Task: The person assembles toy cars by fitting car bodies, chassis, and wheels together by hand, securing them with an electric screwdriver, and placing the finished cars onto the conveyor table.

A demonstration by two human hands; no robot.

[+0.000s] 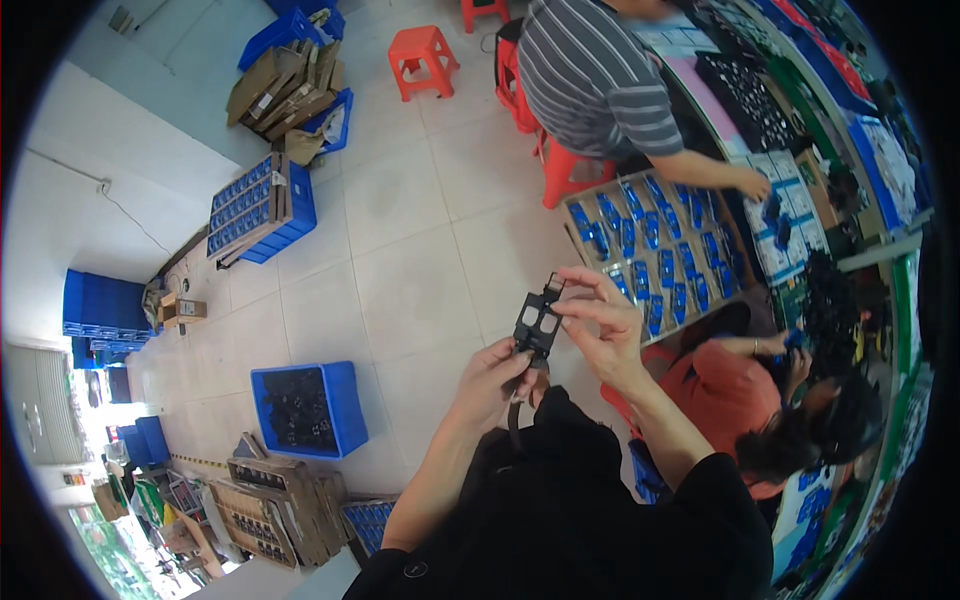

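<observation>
Above the tiled floor, in front of my body, I hold a black plastic part (529,337) with two pale square windows side by side. My left hand (490,380) is closed round its lower end, thumb pressed on the front. My right hand (608,328) pinches the upper right side between thumb and fingers. At the top, by the right fingertips, a small black frame (553,284) sticks up; I cannot tell whether it is joined to the larger part. A dark strap or band (515,425) hangs below my left hand.
A cardboard tray of blue packaged items (650,255) lies to the right, near a co-worker in a striped shirt (590,80). Another co-worker in orange (725,400) sits at the workbench. A blue bin of black parts (345,410) and a red stool (422,58) stand on the floor.
</observation>
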